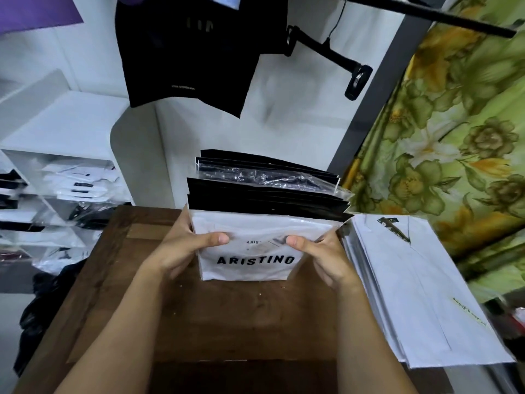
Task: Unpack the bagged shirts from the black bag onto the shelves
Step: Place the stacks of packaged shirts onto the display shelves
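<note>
On the brown surface, the left hand and right hand grip a row of bagged shirts by its sides. The fingers are curled and the thumbs press the front white packet. The packets stand on edge with the ARISTINO print facing the person, and the row runs away from them. A flat white pile lies just right. The shelves at far left hold more packets.

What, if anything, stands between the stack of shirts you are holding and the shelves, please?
Nothing visible does. The left hand and right hand grip the stack above the table, and the space leftward to the shelves is open. The shelves already hold packs, so free room there is hard to judge.
</note>
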